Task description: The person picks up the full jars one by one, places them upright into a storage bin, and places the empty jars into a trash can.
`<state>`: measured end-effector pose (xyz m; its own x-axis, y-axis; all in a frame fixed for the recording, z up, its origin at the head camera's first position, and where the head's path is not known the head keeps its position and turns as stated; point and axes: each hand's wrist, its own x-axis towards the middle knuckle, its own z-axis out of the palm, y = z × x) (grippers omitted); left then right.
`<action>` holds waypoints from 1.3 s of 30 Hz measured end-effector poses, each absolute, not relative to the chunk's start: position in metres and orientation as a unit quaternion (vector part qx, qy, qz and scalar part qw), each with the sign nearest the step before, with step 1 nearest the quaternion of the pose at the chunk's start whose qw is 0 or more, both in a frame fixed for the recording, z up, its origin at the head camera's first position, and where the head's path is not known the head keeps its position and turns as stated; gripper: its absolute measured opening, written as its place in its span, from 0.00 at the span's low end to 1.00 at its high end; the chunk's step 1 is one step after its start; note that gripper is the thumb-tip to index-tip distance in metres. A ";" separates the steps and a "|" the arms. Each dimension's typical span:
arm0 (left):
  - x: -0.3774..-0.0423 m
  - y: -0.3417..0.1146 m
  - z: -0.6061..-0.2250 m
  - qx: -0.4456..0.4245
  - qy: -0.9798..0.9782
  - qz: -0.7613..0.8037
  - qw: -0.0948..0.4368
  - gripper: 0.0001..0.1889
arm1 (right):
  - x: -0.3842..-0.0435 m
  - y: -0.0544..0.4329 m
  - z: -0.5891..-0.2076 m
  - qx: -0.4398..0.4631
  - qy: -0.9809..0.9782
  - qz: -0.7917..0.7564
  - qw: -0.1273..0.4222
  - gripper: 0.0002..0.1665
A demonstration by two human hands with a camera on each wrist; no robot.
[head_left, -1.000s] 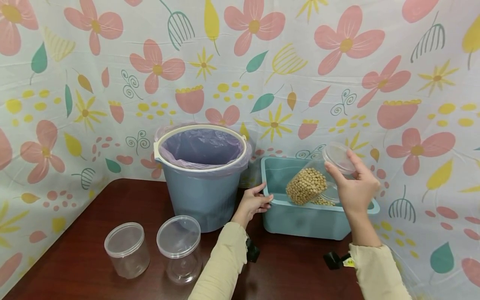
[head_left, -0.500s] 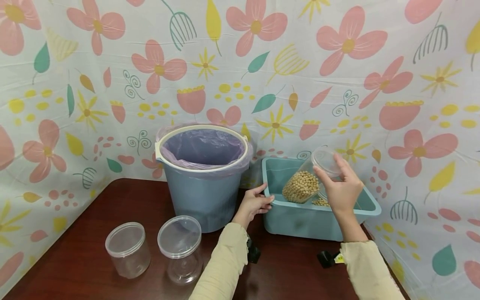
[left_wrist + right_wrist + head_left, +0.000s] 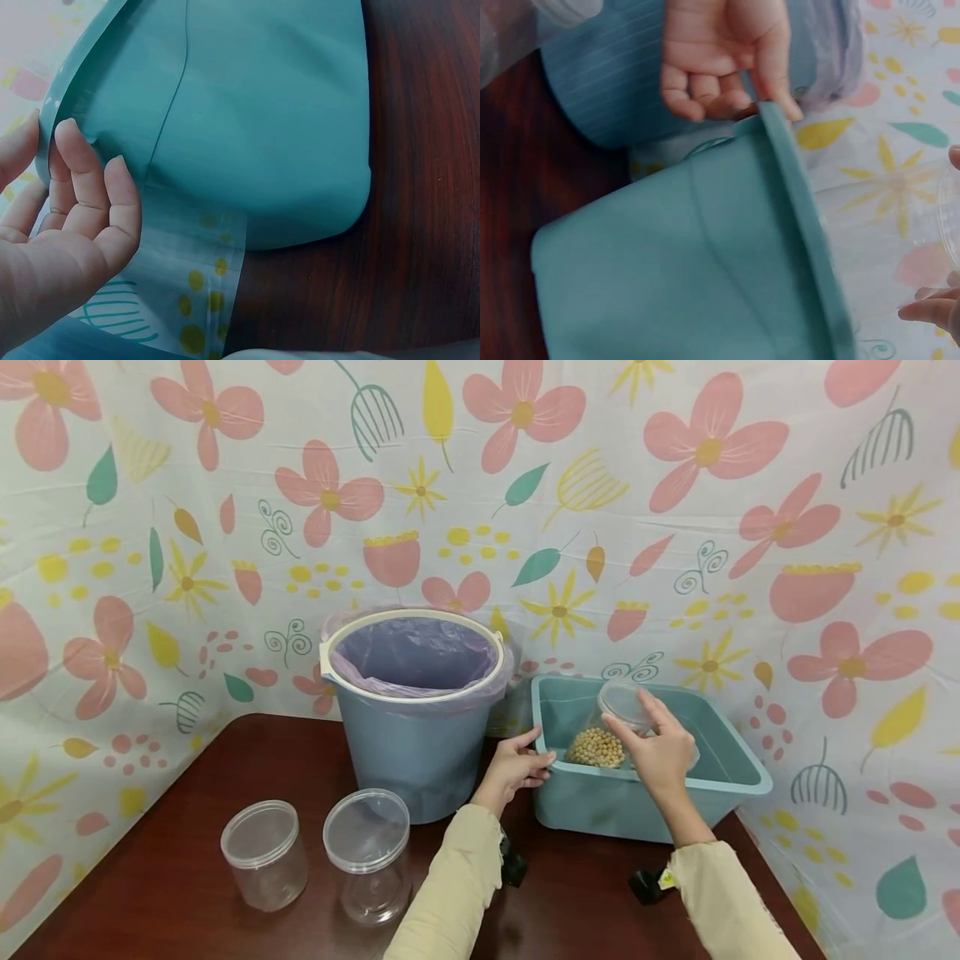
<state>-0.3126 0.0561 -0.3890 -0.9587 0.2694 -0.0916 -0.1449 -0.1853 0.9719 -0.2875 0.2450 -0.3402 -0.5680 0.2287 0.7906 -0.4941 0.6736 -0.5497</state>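
My left hand (image 3: 516, 770) grips the near left corner of the teal plastic basin (image 3: 600, 808); in the left wrist view its fingers (image 3: 79, 161) curl at the outer side of the rim. My right hand (image 3: 660, 747) holds a clear jar (image 3: 596, 748) by its lidded top (image 3: 624, 700), thumb and fingers on opposite sides. The jar tilts, its base down inside the basin, with round pale-yellow beans gathered in the bottom. Another clear jar (image 3: 692, 755) in the basin is mostly hidden behind my right hand.
A blue bucket (image 3: 412, 752) with a purple liner stands left of the basin. Two clear lidded jars, a shorter one (image 3: 266, 860) and a taller one (image 3: 369, 852), stand at the front left of the dark wooden table (image 3: 180, 877). A flowered curtain (image 3: 465, 485) hangs behind.
My right hand has lowered the bean jar leftward and down into the basin. My left hand stays on the basin's corner. The head view has shifted slightly.
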 end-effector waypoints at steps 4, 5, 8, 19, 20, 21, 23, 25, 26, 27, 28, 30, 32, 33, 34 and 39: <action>-0.312 0.055 -0.388 0.050 0.623 0.769 0.134 0.31 | -0.291 0.245 -0.349 0.096 -0.805 0.383 0.443 0.36; -0.312 0.055 -0.388 0.049 0.623 0.769 0.133 0.31 | -0.292 0.245 -0.351 0.098 -0.808 0.376 0.443 0.36; -0.312 0.056 -0.389 0.050 0.625 0.768 0.132 0.31 | -0.293 0.245 -0.357 0.101 -0.818 0.352 0.444 0.35; -0.312 0.057 -0.390 0.047 0.630 0.764 0.132 0.31 | -0.296 0.244 -0.372 0.100 -0.852 0.319 0.403 0.35; -0.312 0.057 -0.389 0.048 0.629 0.765 0.133 0.31 | -0.296 0.244 -0.373 0.094 -0.859 0.314 0.394 0.35; -0.312 0.056 -0.389 0.049 0.628 0.765 0.133 0.31 | -0.296 0.244 -0.373 0.089 -0.866 0.309 0.384 0.35; -0.312 0.056 -0.389 0.054 0.628 0.765 0.132 0.31 | -0.295 0.244 -0.374 0.079 -0.879 0.301 0.361 0.35; -0.312 0.056 -0.388 0.052 0.625 0.767 0.133 0.32 | -0.295 0.244 -0.374 0.070 -0.890 0.295 0.340 0.36; -0.312 0.056 -0.388 0.052 0.624 0.768 0.133 0.32 | -0.295 0.244 -0.374 0.065 -0.895 0.294 0.330 0.36; -0.312 0.056 -0.388 0.054 0.626 0.767 0.132 0.32 | -0.295 0.244 -0.373 0.062 -0.898 0.293 0.322 0.37; -0.312 0.056 -0.388 0.055 0.627 0.766 0.131 0.32 | -0.295 0.244 -0.373 0.060 -0.901 0.292 0.315 0.37; -0.312 0.056 -0.388 0.052 0.625 0.767 0.133 0.32 | -0.295 0.244 -0.373 0.053 -0.908 0.294 0.295 0.38; -0.312 0.056 -0.388 0.053 0.627 0.766 0.133 0.32 | -0.295 0.243 -0.372 0.050 -0.914 0.296 0.274 0.39; -0.312 0.056 -0.389 0.054 0.628 0.765 0.133 0.32 | -0.295 0.243 -0.371 0.049 -0.916 0.297 0.264 0.39; -0.311 0.056 -0.389 0.053 0.627 0.766 0.134 0.32 | -0.295 0.243 -0.371 0.047 -0.919 0.299 0.254 0.39; -0.311 0.056 -0.389 0.056 0.626 0.766 0.132 0.31 | -0.295 0.245 -0.366 0.042 -0.931 0.295 0.211 0.41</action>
<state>-0.3114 0.0562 -0.3894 -0.9588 0.2724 -0.0805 -0.1333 -0.1812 0.9744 -0.2950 0.2455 -0.3661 -0.9079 0.0465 0.4167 -0.2017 0.8228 -0.5313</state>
